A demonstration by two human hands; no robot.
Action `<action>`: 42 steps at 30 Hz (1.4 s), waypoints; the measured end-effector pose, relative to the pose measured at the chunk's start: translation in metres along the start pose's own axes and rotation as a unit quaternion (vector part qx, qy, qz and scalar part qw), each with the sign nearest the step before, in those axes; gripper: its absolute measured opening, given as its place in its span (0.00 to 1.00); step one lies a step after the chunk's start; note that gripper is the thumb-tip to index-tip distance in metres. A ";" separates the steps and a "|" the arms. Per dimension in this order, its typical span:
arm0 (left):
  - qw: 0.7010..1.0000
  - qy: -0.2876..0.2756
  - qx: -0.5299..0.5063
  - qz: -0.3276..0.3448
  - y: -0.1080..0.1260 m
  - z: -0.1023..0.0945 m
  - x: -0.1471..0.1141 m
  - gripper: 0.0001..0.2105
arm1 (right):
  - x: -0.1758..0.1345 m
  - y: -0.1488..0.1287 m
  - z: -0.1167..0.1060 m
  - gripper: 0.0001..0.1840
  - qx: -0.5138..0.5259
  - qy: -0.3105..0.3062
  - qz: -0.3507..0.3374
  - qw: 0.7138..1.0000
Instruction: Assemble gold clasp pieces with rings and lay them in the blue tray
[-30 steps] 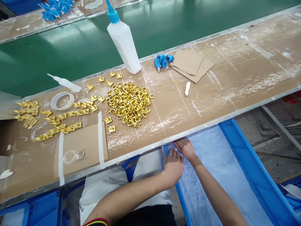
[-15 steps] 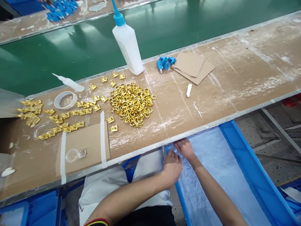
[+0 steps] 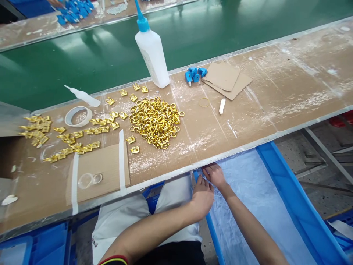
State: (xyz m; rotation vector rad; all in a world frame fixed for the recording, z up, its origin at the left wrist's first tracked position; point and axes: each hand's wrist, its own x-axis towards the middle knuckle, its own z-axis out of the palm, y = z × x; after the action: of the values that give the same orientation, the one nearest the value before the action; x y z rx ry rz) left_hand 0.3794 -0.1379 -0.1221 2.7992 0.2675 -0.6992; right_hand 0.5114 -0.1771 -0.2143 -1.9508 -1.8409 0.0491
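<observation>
Below the table's front edge, my left hand [image 3: 203, 195] is closed with curled fingers at the near corner of a blue crate [image 3: 278, 173]. Beside it, my right hand [image 3: 215, 174] bends its fingers down at the same corner, their tips partly hidden by the table edge. Both hands pinch a thin, crinkled pale-blue liner sheet [image 3: 248, 198] that covers the crate's inside. On the table, a heap of gold rings [image 3: 156, 121] lies beyond my hands, with several small gold square-topped pieces [image 3: 95, 129] to its left.
A white glue bottle [image 3: 153, 55] with a blue nozzle stands by the green belt [image 3: 110, 44]. Nearby are a tape roll [image 3: 78, 116], a small squeeze bottle [image 3: 84, 96], blue pieces [image 3: 194, 74], cardboard sheets [image 3: 223, 75] and a taped cardboard pad [image 3: 110, 158].
My right hand has shifted slightly left along the crate's corner, closer to my left hand. My left hand stays nearly still. The view has moved a little; the table's things lie as before.
</observation>
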 end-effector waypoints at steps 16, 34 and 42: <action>1.000 0.025 -0.006 -0.008 0.003 0.002 0.001 0.23 | 0.003 -0.004 -0.004 0.13 -0.001 -0.025 -0.007 1.000; 1.000 0.005 -0.009 -0.001 0.002 -0.001 -0.003 0.25 | 0.017 -0.016 -0.006 0.14 -0.002 -0.087 -0.028 0.996; 1.000 0.002 -0.010 -0.003 0.002 -0.004 -0.003 0.26 | 0.019 -0.017 -0.008 0.14 -0.002 -0.084 -0.031 0.996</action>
State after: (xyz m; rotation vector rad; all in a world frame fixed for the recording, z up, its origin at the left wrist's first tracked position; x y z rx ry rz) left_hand 0.3792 -0.1391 -0.1169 2.7819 0.2823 -0.6873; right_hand 0.4997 -0.1611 -0.1957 -1.9415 -2.0079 0.1953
